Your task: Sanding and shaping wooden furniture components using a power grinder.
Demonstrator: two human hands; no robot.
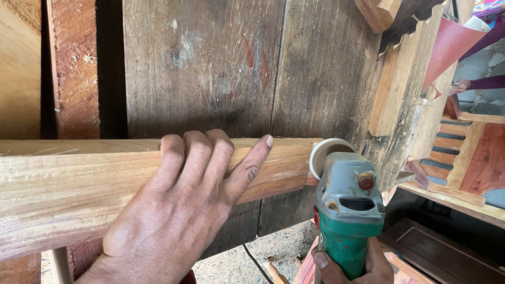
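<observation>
the left hand [184, 210] lies flat on the beam [79, 184], fingers spread over its far edge, gripping nothing. the right hand [347, 265], near right, is closed round the green grinder [347, 210], whose disc [326, 152] touches the beam's right end. dark planks [236, 68] stand behind.

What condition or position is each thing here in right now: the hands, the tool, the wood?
left hand: flat on the beam, fingers curled over its top edge
right hand: gripping the grinder's green body
angle grinder: upright, disc against the beam's end; spinning or not cannot be told
wooden beam: lying level, bare and unfinished
dark planks: scratched, red-marked
</observation>
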